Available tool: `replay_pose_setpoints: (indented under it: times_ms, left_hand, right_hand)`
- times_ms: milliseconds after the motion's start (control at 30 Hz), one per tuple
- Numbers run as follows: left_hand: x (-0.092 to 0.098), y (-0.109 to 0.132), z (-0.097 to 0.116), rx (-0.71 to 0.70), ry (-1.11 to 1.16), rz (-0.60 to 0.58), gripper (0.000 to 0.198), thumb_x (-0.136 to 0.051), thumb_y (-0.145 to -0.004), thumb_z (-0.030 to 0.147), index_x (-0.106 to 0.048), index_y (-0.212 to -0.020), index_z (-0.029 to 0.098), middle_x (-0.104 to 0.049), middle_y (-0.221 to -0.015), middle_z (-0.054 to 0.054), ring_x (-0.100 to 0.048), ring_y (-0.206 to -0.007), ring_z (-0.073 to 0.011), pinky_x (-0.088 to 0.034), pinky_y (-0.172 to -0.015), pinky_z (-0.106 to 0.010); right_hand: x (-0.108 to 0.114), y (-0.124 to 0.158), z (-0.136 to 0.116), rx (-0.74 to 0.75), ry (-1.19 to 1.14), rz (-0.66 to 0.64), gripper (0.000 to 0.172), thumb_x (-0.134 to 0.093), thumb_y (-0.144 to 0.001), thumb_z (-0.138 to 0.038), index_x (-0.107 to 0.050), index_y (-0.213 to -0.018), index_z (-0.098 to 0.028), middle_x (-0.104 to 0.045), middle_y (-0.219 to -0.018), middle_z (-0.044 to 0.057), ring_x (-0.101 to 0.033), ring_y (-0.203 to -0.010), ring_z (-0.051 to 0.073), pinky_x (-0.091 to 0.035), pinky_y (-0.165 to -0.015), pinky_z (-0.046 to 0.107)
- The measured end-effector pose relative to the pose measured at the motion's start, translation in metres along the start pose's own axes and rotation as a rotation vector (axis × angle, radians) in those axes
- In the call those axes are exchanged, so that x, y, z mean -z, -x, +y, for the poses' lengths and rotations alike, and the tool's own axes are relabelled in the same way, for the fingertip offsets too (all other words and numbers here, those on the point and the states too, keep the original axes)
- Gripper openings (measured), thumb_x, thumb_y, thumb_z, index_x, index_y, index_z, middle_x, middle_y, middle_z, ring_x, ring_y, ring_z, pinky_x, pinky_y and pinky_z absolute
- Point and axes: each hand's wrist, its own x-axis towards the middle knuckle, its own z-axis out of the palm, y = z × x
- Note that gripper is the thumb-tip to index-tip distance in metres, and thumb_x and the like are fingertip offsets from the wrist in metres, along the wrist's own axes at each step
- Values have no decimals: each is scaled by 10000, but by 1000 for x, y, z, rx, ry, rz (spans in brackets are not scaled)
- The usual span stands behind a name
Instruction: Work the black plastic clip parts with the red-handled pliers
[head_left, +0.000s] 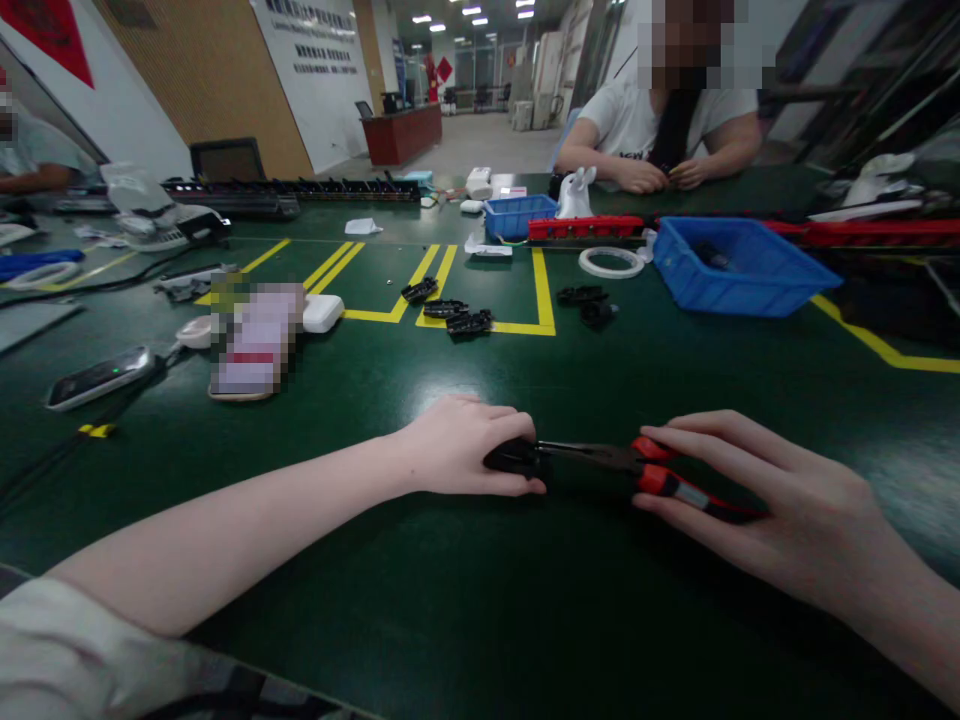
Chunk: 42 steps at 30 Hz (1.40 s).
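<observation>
My left hand is closed around a small black plastic part low over the green table. In my right hand are long-nose pliers with red and black handles, held between thumb and fingers. The pliers' jaws point left and their tips meet the black part's right end; whether they grip it I cannot tell. Further back, several similar black parts lie near the yellow tape lines. Another pair of dark pieces rests to their right.
A blue bin with dark contents stands at the back right, beside a white tape roll. A phone, a white case and a cabled device are on the left. Across the table sits a person.
</observation>
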Motion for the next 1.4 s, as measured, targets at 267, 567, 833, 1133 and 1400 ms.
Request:
replay_pose_setpoints:
  times_ms: [267,567,833,1133,1400]
  left_hand:
    - [1,0,0,1,17,-16,378,-549,-899,556,-572,-1004,194,-667,-834,13,-618,-689,-151,-348,-610,-257]
    - [2,0,0,-24,42,-11,399,-544,-903,568,-575,-1017,187,-661,-865,10,-598,-682,-146,-344,-603,-257]
    - [4,1,0,-27,48,-17,430,-516,-911,587,-575,-1054,186,-657,-899,-4,-606,-712,-154,-367,-629,-270]
    - [3,0,-1,-27,31,-16,426,-491,-926,585,-565,-1063,188,-660,-913,-15,-605,-705,-160,-366,-625,-268]
    - [3,0,-1,-42,33,-21,431,-492,-928,591,-564,-1058,185,-659,-912,-12,-611,-710,-161,-382,-626,-269]
  right_hand:
    - [-3,0,0,41,-1,-8,354,-633,-872,-367,-588,-1190,-218,-630,-1080,84,-669,-850,224,-570,-669,369]
    - [-4,1,-1,25,34,-14,351,-621,-876,-388,-579,-1176,-212,-629,-1064,90,-664,-832,218,-562,-657,352]
    - [-6,1,-1,35,30,-52,348,-607,-885,-395,-579,-1160,-184,-625,-1064,99,-663,-836,203,-576,-670,329]
    - [-5,-1,-2,18,21,-45,355,-613,-880,-392,-574,-1170,-191,-626,-1066,97,-668,-839,215,-573,-674,347]
    - [-4,-1,-2,10,17,-54,336,-610,-882,-398,-578,-1138,-182,-621,-1050,99,-658,-830,205,-566,-665,328]
